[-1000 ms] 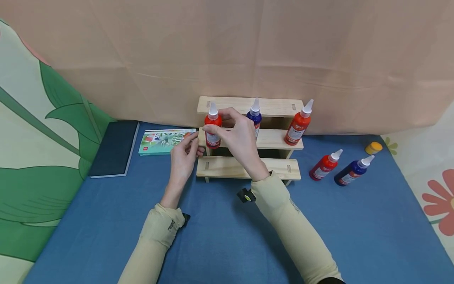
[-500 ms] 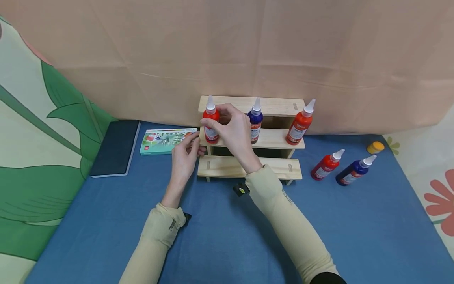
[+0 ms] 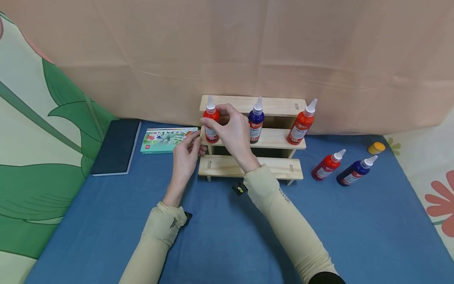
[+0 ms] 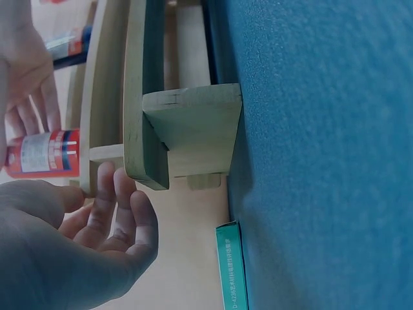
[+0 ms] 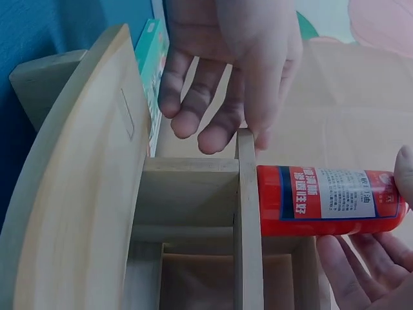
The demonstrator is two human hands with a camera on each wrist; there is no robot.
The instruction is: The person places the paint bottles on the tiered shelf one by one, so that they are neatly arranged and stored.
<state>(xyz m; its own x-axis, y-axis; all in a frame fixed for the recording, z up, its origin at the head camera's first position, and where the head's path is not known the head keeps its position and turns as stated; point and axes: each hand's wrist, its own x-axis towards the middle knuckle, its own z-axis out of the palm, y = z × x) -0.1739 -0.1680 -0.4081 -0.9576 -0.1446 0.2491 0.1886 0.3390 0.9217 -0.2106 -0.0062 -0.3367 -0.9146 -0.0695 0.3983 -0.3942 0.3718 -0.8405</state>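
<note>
A red squeeze bottle [image 3: 211,128] with a white pointed nozzle stands upright at the left end of the middle tier of a three-tier wooden shelf [image 3: 273,136]. My right hand [image 3: 235,132] holds this bottle between thumb and fingers; its base meets the board in the right wrist view. With thumb and fingertips on either side, my left hand [image 3: 185,157] pinches the left end of the same board, as the left wrist view shows. A blue squeeze bottle [image 3: 256,124] and an orange-red squeeze bottle [image 3: 300,124] stand farther right on that tier.
Right of the shelf, a red bottle [image 3: 326,166] and a dark blue bottle [image 3: 352,173] stand on the blue cloth, with a yellow-lidded item [image 3: 376,148] behind. To the left lie a teal box [image 3: 161,142] and a dark notebook [image 3: 116,148]. A beige sheet hangs behind.
My right hand has shifted the red bottle slightly left and back on the middle tier, where it now stands. My left hand has stayed at the board's end.
</note>
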